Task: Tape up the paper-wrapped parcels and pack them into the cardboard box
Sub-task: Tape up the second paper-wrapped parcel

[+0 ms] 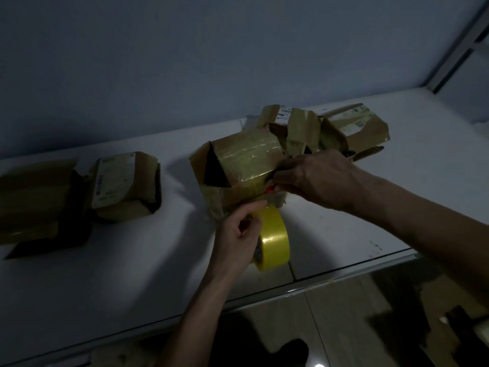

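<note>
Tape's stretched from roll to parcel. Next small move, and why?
Probably cut the strip. The left hand holds the tape roll just off the parcel, and the right hand holds something orange-tipped, likely a cutter, at the strip.

Orange tool (269, 190) mostly behind fingers (284, 174).

On a white table top (330, 234) sits a brown paper-wrapped parcel glossy with clear tape (238, 165); the left hand (238, 237) grips a roll of yellow packing tape (274, 241) just below the parcel's near edge; the right hand (315, 176) presses on the parcel's near right corner, with a small orange-red object (269, 190) showing under its fingers; behind lies torn brown cardboard with white labels (349, 125); at far left a second labelled brown parcel (124, 181) rests beside an open dark cardboard box (39, 207).
</note>
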